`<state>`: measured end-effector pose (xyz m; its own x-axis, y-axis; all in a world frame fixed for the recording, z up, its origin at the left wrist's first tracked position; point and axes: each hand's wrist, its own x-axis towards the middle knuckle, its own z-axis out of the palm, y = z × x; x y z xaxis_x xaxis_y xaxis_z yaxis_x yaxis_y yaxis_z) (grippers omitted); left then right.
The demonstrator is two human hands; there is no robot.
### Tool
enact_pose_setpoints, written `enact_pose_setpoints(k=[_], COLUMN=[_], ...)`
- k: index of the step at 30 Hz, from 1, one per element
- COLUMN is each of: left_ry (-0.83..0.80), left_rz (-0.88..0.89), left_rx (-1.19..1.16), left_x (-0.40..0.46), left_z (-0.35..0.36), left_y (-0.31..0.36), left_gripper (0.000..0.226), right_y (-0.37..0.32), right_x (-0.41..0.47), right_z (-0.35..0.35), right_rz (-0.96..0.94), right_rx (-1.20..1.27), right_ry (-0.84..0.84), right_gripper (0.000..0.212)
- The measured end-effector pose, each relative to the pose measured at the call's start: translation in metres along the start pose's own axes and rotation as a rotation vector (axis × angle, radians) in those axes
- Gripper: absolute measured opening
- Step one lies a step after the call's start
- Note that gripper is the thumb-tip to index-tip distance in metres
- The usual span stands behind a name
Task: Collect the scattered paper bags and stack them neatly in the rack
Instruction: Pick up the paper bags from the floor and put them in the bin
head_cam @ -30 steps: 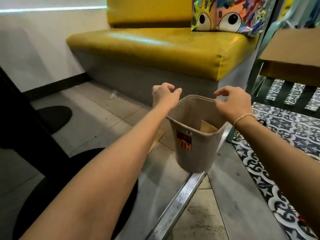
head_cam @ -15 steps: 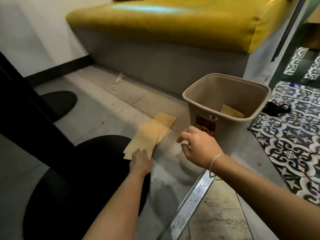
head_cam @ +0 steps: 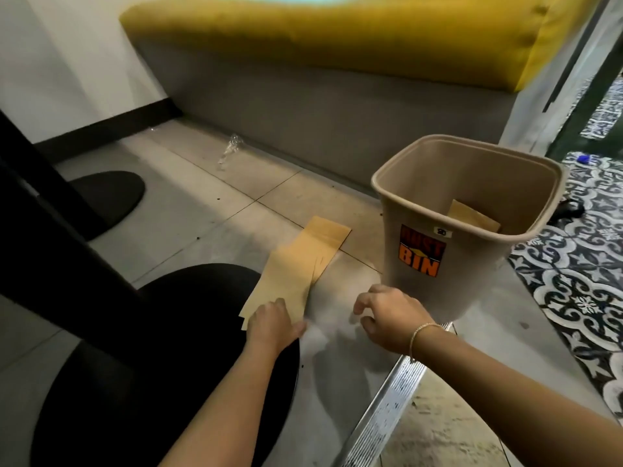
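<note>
Slippage was judged the main risk: the overlapping paper bags (head_cam: 296,264), lying flat on the floor just left of the bin (head_cam: 472,230), were pressed at their near end by the left hand (head_cam: 273,323), while the right hand (head_cam: 384,315) hovered loosely curled and empty beside the bin, so only one bag might be lifted.

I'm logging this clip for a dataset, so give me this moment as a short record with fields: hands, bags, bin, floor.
left hand: pressing on the near end of the paper bags on the floor
right hand: above the floor, fingers loosely curled, holding nothing
paper bags on the floor: flat, overlapping, left of the bin
bin: upright, beige, open top
bag in the bin: leaning against the inner wall
floor: grey tiles
</note>
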<state>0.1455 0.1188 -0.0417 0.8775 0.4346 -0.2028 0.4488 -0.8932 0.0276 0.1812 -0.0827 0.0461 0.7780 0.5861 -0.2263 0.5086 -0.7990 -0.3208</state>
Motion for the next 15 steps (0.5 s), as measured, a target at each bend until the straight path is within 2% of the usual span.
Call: enact_pose_setpoints(k=[2, 6, 12, 13, 15], left_ry=[0.004, 0.009, -0.119, -0.101, 0.073], left_rz=[-0.005, -0.047, -0.049, -0.034, 0.022], left_rx=[0.046, 0.001, -0.144, -0.124, -0.072], left_x=[-0.006, -0.015, -0.014, -0.016, -0.023], left_z=[0.003, 0.004, -0.006, -0.011, -0.025], left_y=[0.004, 0.012, 0.003, 0.002, 0.001], left_gripper=[0.059, 0.043, 0.04, 0.038, 0.033], right_y=[-0.006, -0.017, -0.02, -0.02, -0.02], right_x=[0.004, 0.008, 0.013, 0.013, 0.012], right_z=[0.006, 0.016, 0.022, 0.022, 0.021], right_rz=[0.001, -0.042, -0.045, -0.038, -0.025], right_rx=[0.011, -0.004, 0.0, 0.0, 0.024], right_ry=[-0.02, -0.045, -0.067, -0.066, -0.036], right_gripper=[0.027, 0.028, 0.032, 0.035, 0.045])
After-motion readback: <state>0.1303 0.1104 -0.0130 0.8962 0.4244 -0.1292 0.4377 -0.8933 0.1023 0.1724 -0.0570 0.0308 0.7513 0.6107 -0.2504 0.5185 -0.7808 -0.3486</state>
